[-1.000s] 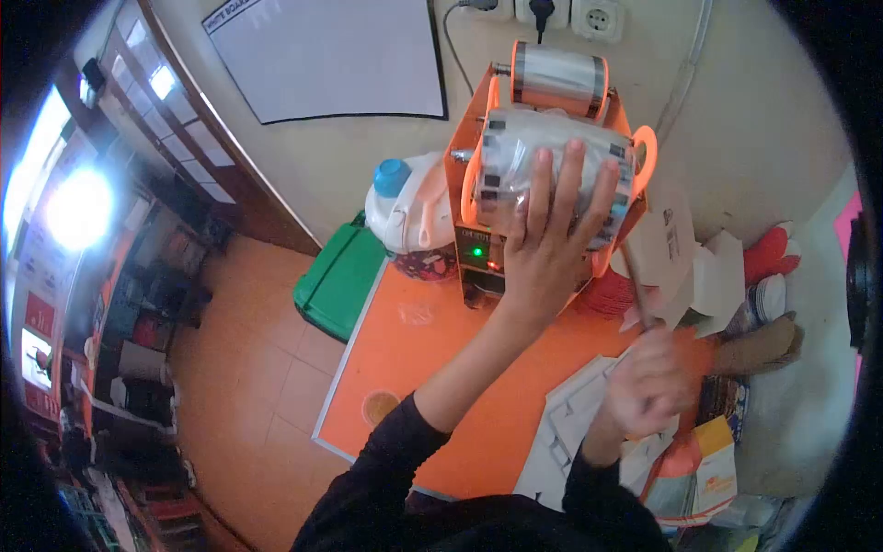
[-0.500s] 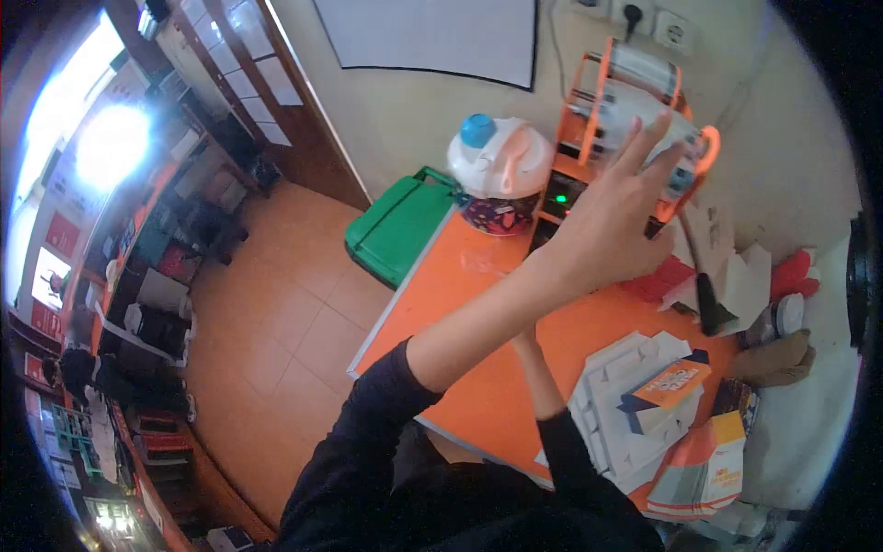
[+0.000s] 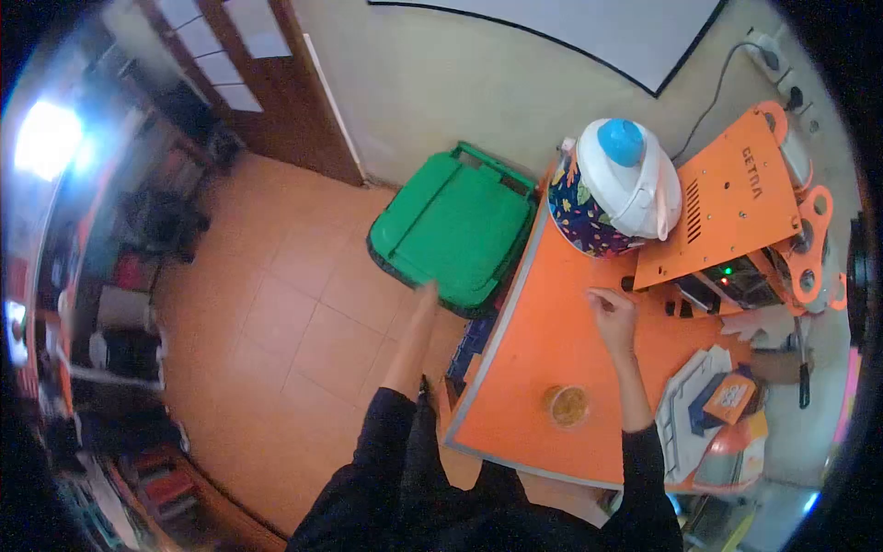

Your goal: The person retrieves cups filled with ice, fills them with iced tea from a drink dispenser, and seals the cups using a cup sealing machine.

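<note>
My left hand [image 3: 425, 296], smeared by motion, hangs over the front edge of the green bin lid [image 3: 451, 230]; its fingers cannot be made out. Above the orange table [image 3: 515, 368], my right hand [image 3: 614, 320] has its fingers curled toward the thumb, pointing left; anything between them is too small to tell. A clear round cup with yellow-brown contents [image 3: 567, 406] stands on the table, below and left of my right hand and apart from it. To the right of that hand is the orange sealing machine [image 3: 727, 202], with a green light lit.
A white-lidded jug [image 3: 635, 184] with a blue cap and leaf-patterned cover stands beside the machine. Stacked white cartons [image 3: 685, 414] and an orange-and-blue box [image 3: 728, 397] lie at the table's right. Tiled floor [image 3: 313, 340] spreads left, toward a brown door [image 3: 294, 110].
My left hand has left the machine's film roll and swung left over the bin. The view has turned, and the cup and my right hand now show. The machine's orange panel now faces up.
</note>
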{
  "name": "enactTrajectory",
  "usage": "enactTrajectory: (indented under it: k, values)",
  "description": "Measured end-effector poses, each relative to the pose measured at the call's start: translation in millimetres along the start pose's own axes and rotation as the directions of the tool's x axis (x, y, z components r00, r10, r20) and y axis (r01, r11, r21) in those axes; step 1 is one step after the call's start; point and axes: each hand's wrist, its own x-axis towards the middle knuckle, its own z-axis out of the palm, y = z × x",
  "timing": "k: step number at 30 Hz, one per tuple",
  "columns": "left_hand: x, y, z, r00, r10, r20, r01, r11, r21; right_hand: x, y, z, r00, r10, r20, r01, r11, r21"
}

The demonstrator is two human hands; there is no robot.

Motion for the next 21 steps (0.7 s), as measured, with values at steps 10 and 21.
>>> enactTrajectory:
  k: [10,21]
  values:
    - [41.1,-90.2,27.4,0.796,-0.548,0.257,0.604,0.746,-0.281,34.2,35.7,21.8,0.990,0.144,0.001,-0.137,0.940,-0.311]
    - [-26.7,149.8,67.6,0.516,-0.400,0.757,0.603,0.798,0.010,26.0,-38.8,96.5,0.921,0.113,0.372,-0.061,0.987,-0.147]
